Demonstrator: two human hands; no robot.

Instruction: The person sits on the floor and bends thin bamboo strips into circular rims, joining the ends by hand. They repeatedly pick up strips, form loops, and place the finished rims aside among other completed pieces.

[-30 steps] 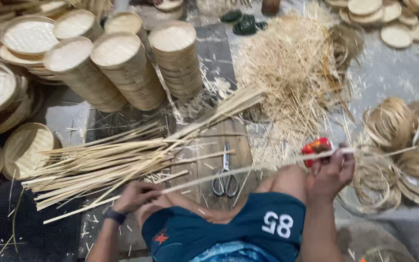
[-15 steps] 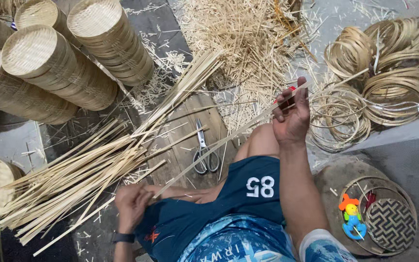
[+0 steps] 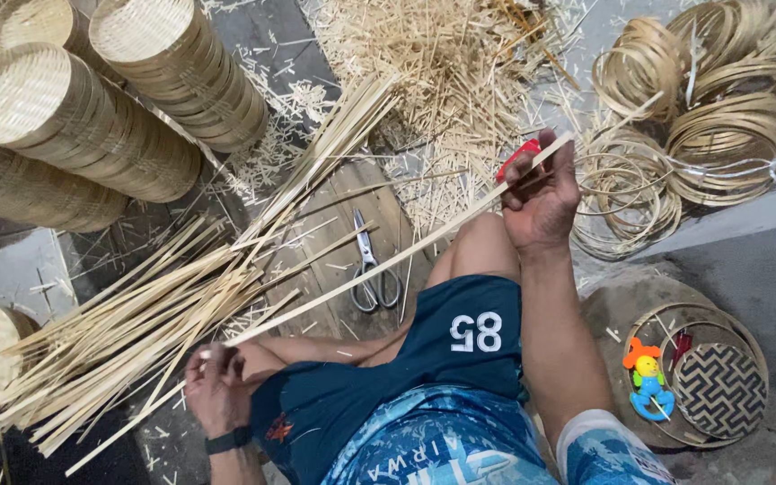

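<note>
Head view: your right hand (image 3: 541,193) has risen, both hands now pinching the bamboo strip (image 3: 379,267); left hand (image 3: 217,382) probably steadying.

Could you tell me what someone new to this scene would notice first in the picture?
Most striking is the long bamboo strip stretched slantwise across the middle, held at its lower end by the left hand and near its upper end by the right hand, which also grips a red-handled tool. Left of it lies a fanned pile of bamboo strips, with stacked woven baskets at upper left and coiled bamboo hoops at upper right.
</note>
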